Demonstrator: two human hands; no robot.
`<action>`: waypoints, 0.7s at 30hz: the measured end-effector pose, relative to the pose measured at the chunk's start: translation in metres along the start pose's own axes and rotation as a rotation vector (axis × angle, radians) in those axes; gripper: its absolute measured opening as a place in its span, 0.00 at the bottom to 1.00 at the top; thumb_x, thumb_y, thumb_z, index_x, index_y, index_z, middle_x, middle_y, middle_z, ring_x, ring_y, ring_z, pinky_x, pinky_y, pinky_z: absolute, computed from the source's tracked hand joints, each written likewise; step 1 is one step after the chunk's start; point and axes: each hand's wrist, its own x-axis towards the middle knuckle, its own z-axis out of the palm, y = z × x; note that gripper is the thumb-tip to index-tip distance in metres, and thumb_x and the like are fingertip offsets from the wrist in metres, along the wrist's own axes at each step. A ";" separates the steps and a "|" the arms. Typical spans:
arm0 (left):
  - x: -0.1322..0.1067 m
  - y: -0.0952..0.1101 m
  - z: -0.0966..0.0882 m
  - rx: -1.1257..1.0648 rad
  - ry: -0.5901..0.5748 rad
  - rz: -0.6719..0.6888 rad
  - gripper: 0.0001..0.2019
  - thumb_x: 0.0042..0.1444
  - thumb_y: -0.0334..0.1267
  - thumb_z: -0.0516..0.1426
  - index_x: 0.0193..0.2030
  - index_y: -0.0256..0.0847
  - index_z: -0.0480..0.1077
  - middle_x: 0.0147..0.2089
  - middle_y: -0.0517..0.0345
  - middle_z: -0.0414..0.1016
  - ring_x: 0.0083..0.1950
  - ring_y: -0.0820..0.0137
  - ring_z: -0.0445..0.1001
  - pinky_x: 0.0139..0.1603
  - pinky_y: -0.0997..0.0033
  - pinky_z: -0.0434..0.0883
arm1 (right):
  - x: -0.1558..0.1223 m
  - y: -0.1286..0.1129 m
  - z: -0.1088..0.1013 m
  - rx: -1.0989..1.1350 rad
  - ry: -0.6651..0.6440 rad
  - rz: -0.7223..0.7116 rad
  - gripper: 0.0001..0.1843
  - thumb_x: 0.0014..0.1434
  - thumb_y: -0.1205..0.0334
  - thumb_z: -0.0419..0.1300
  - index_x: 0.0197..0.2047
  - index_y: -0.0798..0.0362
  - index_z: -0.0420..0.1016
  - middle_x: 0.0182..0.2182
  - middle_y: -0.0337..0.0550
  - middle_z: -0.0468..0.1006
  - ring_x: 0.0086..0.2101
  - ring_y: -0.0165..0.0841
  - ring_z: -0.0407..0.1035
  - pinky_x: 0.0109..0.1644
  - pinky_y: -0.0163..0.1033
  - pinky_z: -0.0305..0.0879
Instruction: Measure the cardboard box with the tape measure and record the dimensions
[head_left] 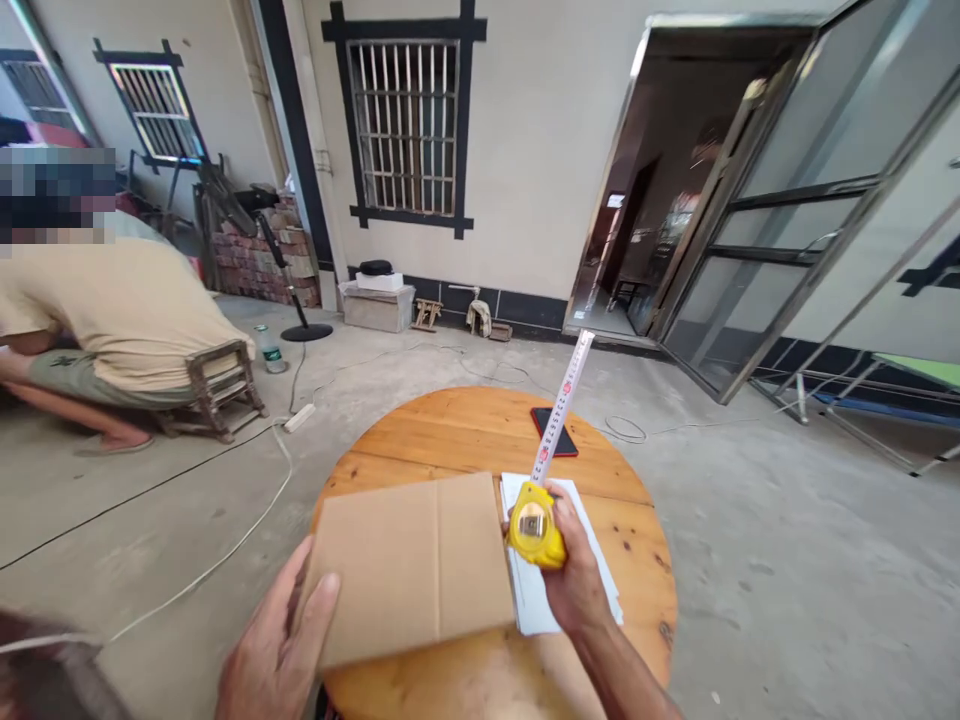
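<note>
A brown cardboard box (409, 570) lies on the round wooden table (637, 590), a fold line running across its top. At its left edge, my left hand (281, 630) grips it, thumb on top and fingers down the side. In my right hand (577, 575) is a yellow tape measure (537, 525), held just right of the box. Its white blade (561, 410) is drawn out and points up and away. Beneath that hand lie white paper sheets (536, 600), partly hidden by hand and tape measure.
A dark phone with a red edge (555, 432) lies behind the papers. To the left, a person (127, 315) sits on a low wooden chair (217, 385). Cables (247, 530) cross the concrete floor, near a bottle (270, 350) and a round-based stand (306, 332). An open door (802, 220) stands at right.
</note>
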 end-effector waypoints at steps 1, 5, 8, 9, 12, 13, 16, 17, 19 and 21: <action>0.000 0.005 0.000 -0.038 -0.009 -0.016 0.33 0.56 0.61 0.50 0.64 0.44 0.63 0.61 0.50 0.72 0.62 0.52 0.69 0.62 0.49 0.67 | 0.006 0.000 0.000 -0.013 0.007 0.008 0.23 0.54 0.48 0.67 0.48 0.49 0.69 0.32 0.37 0.78 0.30 0.34 0.75 0.34 0.38 0.70; -0.005 0.007 0.011 -0.142 -0.092 -0.015 0.35 0.57 0.58 0.51 0.66 0.38 0.60 0.67 0.45 0.65 0.67 0.55 0.63 0.68 0.53 0.60 | 0.029 0.010 -0.004 -0.057 0.029 0.093 0.22 0.51 0.50 0.70 0.44 0.51 0.71 0.31 0.36 0.77 0.29 0.31 0.73 0.33 0.36 0.71; -0.015 0.003 0.018 -0.193 -0.095 -0.050 0.37 0.58 0.57 0.53 0.69 0.39 0.54 0.69 0.45 0.61 0.69 0.55 0.61 0.67 0.52 0.61 | 0.033 0.014 -0.008 -0.068 0.013 0.125 0.20 0.52 0.51 0.69 0.43 0.51 0.71 0.32 0.35 0.77 0.29 0.30 0.73 0.34 0.36 0.70; -0.018 0.003 0.019 -0.212 -0.092 -0.059 0.38 0.57 0.57 0.54 0.70 0.40 0.52 0.70 0.45 0.60 0.68 0.55 0.62 0.66 0.53 0.63 | 0.033 0.015 -0.009 -0.068 0.005 0.124 0.20 0.52 0.51 0.69 0.43 0.50 0.71 0.32 0.35 0.77 0.28 0.30 0.73 0.34 0.36 0.70; -0.024 0.005 0.020 -0.242 -0.082 -0.131 0.42 0.53 0.58 0.57 0.71 0.43 0.50 0.66 0.45 0.65 0.62 0.53 0.70 0.60 0.54 0.70 | 0.032 0.017 -0.007 -0.059 -0.014 0.103 0.21 0.53 0.50 0.68 0.44 0.51 0.70 0.30 0.34 0.76 0.27 0.31 0.72 0.32 0.36 0.68; -0.024 0.006 0.021 -0.239 -0.076 -0.165 0.44 0.51 0.60 0.58 0.71 0.44 0.51 0.62 0.45 0.69 0.59 0.53 0.73 0.57 0.54 0.72 | 0.033 0.017 -0.006 -0.059 -0.020 0.094 0.21 0.54 0.49 0.68 0.44 0.52 0.70 0.29 0.34 0.76 0.26 0.30 0.71 0.31 0.35 0.67; -0.020 0.009 0.023 -0.201 -0.048 -0.240 0.46 0.47 0.63 0.58 0.71 0.46 0.52 0.51 0.48 0.77 0.50 0.52 0.78 0.49 0.52 0.76 | 0.034 0.012 -0.006 -0.093 -0.035 0.053 0.21 0.55 0.48 0.66 0.44 0.53 0.70 0.28 0.35 0.75 0.27 0.30 0.70 0.32 0.34 0.66; -0.019 0.009 0.023 -0.177 -0.040 -0.245 0.46 0.47 0.63 0.58 0.70 0.46 0.53 0.49 0.49 0.78 0.49 0.51 0.78 0.48 0.51 0.76 | 0.032 0.008 -0.007 -0.111 -0.031 0.040 0.21 0.56 0.47 0.66 0.45 0.53 0.70 0.29 0.35 0.75 0.27 0.30 0.70 0.32 0.34 0.66; -0.018 0.011 0.025 -0.108 -0.030 -0.243 0.44 0.48 0.64 0.57 0.69 0.48 0.56 0.46 0.49 0.79 0.48 0.49 0.78 0.48 0.47 0.75 | 0.023 -0.005 -0.009 -0.129 -0.024 0.034 0.21 0.57 0.46 0.65 0.45 0.52 0.69 0.30 0.36 0.76 0.28 0.31 0.71 0.34 0.35 0.67; -0.019 0.015 0.026 -0.039 -0.025 -0.245 0.42 0.49 0.64 0.56 0.68 0.49 0.58 0.44 0.49 0.79 0.49 0.46 0.77 0.49 0.42 0.74 | 0.005 -0.020 -0.010 -0.118 -0.027 0.067 0.21 0.58 0.46 0.64 0.46 0.52 0.69 0.31 0.37 0.76 0.29 0.32 0.72 0.35 0.37 0.68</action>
